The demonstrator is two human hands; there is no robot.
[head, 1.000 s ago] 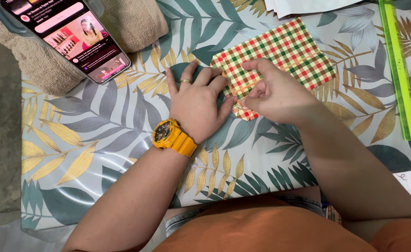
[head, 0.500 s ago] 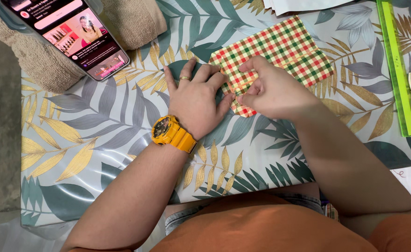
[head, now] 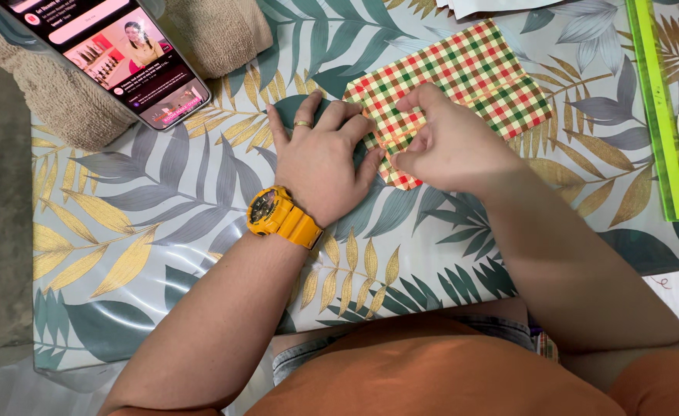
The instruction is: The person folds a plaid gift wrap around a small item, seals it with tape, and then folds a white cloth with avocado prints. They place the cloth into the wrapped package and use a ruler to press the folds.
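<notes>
Lying flat, checked paper (head: pixel 463 77), corner apparently folded

Head view, steeply downward (close)

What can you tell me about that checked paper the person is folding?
The checked paper is a thin sheet in red, green and yellow plaid, lying flat and angled on the leaf-print tablecloth. A folded layer shows along its right side. The left hand presses its near-left edge; the right hand pinches its near corner.

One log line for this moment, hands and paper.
left hand: flat on plaid paper | right hand: pinching its near fold | paper on table
</notes>
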